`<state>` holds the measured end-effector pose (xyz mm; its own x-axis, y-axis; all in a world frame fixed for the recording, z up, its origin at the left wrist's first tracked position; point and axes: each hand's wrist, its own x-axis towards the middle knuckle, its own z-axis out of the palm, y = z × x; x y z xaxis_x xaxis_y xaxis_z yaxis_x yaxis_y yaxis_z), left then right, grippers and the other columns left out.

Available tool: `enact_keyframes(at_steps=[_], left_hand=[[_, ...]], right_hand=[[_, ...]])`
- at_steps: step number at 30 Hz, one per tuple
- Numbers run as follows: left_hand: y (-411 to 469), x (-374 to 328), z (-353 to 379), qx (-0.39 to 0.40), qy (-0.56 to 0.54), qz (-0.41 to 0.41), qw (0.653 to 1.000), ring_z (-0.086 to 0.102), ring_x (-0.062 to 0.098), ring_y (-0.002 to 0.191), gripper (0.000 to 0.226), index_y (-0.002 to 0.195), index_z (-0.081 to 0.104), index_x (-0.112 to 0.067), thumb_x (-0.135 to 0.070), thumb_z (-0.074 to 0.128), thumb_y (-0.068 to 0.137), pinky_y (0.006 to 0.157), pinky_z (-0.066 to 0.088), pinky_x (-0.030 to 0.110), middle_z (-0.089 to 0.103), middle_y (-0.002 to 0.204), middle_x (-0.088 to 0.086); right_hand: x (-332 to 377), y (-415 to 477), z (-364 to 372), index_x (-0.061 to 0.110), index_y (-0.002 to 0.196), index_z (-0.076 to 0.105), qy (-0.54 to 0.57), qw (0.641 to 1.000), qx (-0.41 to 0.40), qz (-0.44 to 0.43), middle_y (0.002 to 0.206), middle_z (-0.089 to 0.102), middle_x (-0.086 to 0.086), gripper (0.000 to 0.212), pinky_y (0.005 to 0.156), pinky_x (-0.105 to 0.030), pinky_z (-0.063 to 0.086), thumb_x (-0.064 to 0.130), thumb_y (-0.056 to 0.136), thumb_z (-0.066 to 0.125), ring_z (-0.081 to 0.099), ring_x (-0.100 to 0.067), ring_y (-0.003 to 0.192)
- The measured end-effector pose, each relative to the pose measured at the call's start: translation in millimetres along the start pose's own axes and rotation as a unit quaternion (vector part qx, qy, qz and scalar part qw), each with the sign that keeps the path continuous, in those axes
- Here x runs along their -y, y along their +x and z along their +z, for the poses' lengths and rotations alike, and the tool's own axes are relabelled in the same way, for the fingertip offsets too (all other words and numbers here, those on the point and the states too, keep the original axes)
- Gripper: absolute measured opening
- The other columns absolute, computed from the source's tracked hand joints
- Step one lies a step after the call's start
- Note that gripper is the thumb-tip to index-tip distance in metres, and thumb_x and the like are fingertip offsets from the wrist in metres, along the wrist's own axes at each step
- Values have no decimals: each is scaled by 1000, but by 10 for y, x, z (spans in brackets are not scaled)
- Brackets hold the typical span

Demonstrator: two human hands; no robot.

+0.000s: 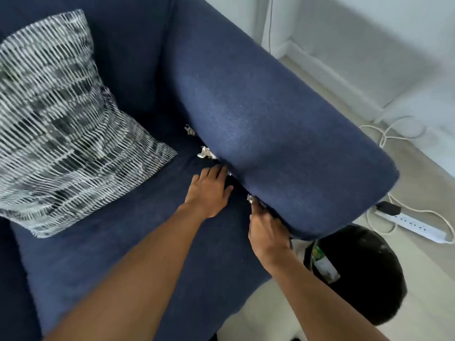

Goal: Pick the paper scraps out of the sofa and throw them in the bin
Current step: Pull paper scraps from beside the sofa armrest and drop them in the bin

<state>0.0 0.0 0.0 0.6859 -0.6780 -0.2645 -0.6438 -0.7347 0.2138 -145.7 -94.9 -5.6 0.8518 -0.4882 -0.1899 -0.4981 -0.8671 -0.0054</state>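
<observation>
We are working along the crevice between the seat cushion and the padded armrest [283, 134] of the dark blue fabric sofa [123, 242]. Our left hand [209, 193] lies flat on the seat, its fingers [216, 172] spread narrow and pointing toward twelve o'clock, the tips at the gap beside a white sliver of paper; it holds nothing that we can see. Our right hand [267, 230] is pressed against the armrest, and its fingers [258, 207] are pinched on a small crumpled grey-white paper scrap [250, 198]. Two more scraps sit up the crevice at eleven o'clock: a white crumpled one [205, 153] and a smaller grey one [189, 130] beyond it.

To do this well, we press the cushion down with the left hand to widen the gap, then draw the scrap straight out (a sideways tug may tear it). The round black bin [369, 279] waits at four o'clock, just below the armrest's end, so a short swing should reach it.
</observation>
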Motion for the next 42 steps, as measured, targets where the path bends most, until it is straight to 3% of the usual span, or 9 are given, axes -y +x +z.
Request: enact_keyframes(at_steps=[5,8,14,19,24,28,32,37,42], left_hand=[[266,-17,189,-45,-13,-54,997,44,29,119,54,136,52,-17,-54,45,97,95,39,40,58,131,5],[316,-7,278,-59,-25,-61,996,44,28,116,48,127,61,-22,-55,48,95,95,39,39,62,124,2],[425,-7,369,-101,-64,-86,989,51,29,107,25,110,69,-18,-34,59,94,89,43,39,67,109,4],[472,-15,310,-78,-81,-92,989,54,29,106,19,105,68,-14,-12,62,87,91,44,38,68,107,6],[330,0,267,-86,-143,-69,984,56,33,99,18,98,68,-11,-3,62,84,87,47,43,69,102,9],[112,71,238,-109,-204,-67,971,58,29,89,8,86,68,-9,-9,61,90,83,48,45,69,89,7],[-182,90,15,-138,-224,-54,963,57,21,86,6,90,70,-18,-17,65,91,84,48,38,69,89,-2],[-464,-64,-522,-139,-254,-32,957,56,17,91,6,93,68,-20,-22,63,94,82,48,33,62,91,-8],[-619,-381,-1201,-127,-288,-3,949,65,12,71,8,85,65,-26,-25,63,93,70,54,31,68,75,-8]], right_hand=[[39,147,212,4,133,60,-62,997,-29,-41,91,74,-15,60,55,-34,59,3,74,48,72,-27,64],[46,230,278,3,117,69,-73,995,-57,-37,80,73,-14,49,47,-33,56,3,76,42,69,-26,54],[89,324,282,9,67,72,-78,995,-54,-33,47,59,-6,13,38,-26,42,0,60,65,55,-20,36],[61,307,272,10,56,64,-76,996,-30,-34,43,53,-7,19,37,-28,42,-1,61,78,50,-21,35],[24,227,210,12,58,63,-83,995,-43,-25,46,53,-6,21,40,-29,41,5,74,75,50,-22,39],[8,107,49,10,69,69,33,999,-32,-10,53,60,-7,14,43,-33,50,9,81,76,58,-24,44],[-20,-54,-375,9,76,70,215,974,-68,16,62,67,-5,14,49,-32,53,10,90,66,66,-21,53],[-74,-136,-1024,10,100,70,273,961,-51,6,87,68,-12,20,69,-40,52,20,99,53,66,-32,79],[-266,-277,-1630,6,75,64,319,945,-66,-16,76,53,-5,22,59,-39,43,16,95,58,52,-26,66]])
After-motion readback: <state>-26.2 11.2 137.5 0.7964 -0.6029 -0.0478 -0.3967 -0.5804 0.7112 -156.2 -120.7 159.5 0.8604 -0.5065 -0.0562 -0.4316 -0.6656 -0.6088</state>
